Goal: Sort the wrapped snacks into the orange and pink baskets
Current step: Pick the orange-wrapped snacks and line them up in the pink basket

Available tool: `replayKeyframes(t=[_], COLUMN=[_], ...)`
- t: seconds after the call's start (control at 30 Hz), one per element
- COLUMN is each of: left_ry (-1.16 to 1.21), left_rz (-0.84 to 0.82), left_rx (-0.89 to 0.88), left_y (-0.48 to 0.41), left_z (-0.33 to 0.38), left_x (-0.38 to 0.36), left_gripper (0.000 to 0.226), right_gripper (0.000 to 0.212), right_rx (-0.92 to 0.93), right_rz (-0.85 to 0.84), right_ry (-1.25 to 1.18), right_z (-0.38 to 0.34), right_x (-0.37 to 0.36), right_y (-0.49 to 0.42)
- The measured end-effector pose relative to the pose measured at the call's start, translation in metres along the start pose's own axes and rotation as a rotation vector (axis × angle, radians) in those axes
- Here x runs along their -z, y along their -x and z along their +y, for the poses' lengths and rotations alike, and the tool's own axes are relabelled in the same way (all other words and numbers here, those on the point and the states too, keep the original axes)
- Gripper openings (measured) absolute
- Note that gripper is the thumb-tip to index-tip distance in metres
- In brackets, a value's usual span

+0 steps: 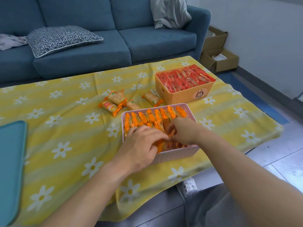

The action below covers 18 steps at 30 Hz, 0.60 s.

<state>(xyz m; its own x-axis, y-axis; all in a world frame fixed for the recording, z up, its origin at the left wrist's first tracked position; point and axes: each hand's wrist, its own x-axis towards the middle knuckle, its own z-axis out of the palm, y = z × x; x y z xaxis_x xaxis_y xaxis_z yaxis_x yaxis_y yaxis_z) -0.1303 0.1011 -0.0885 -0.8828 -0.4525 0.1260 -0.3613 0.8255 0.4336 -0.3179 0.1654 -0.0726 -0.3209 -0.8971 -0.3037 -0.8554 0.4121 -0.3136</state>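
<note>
Between hands in pink lattice plastic basket (177, 155): orange-wrapped snack pack (172, 133), pinched by right hand (182, 130), sealed end up, long axis near-vertical; left hand (141, 145) grasp unclear.

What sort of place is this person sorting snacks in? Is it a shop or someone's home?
Most likely a home living room. There is a blue sofa with a patterned cushion on it, a yellow daisy tablecloth, and open cardboard boxes on the floor by the wall.

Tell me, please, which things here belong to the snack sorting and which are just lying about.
Job: pink basket, orange basket, orange packets, red packets, loose packets, left hand, right hand.
Lying about: patterned cushion, grey pillow, cardboard boxes, teal object, sofa.
</note>
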Motion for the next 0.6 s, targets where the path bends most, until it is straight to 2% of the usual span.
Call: replayKeyframes(t=[0.07,0.13,0.2,0.3,0.47,0.6], left_ry=[-0.012,-0.007,0.009,0.01,-0.053,-0.04], left_rz=[-0.017,-0.044,-0.091,-0.122,-0.067,0.007], left_rx=[0.027,0.041,0.042,0.058,0.098,0.105], left_y=[-0.002,-0.003,-0.004,-0.005,-0.006,-0.006], left_z=[0.0,0.0,0.002,0.004,0.006,0.005], left_x=[-0.001,0.0,0.0,-0.001,-0.005,-0.006], left_gripper=[0.052,0.051,0.052,0.046,0.032,0.035], right_gripper=[0.025,0.029,0.024,0.046,0.031,0.03], right_rx=[-0.096,-0.139,-0.17,-0.237,-0.224,-0.19], right_rz=[0.085,0.123,0.104,0.066,0.096,0.08], right_ry=[0.04,0.109,0.172,0.169,0.191,0.138], right_z=[0.003,0.006,0.004,0.003,0.007,0.004], right_x=[0.004,0.004,-0.005,-0.023,-0.028,-0.015], right_y=[0.003,0.005,0.005,0.0,-0.008,-0.001])
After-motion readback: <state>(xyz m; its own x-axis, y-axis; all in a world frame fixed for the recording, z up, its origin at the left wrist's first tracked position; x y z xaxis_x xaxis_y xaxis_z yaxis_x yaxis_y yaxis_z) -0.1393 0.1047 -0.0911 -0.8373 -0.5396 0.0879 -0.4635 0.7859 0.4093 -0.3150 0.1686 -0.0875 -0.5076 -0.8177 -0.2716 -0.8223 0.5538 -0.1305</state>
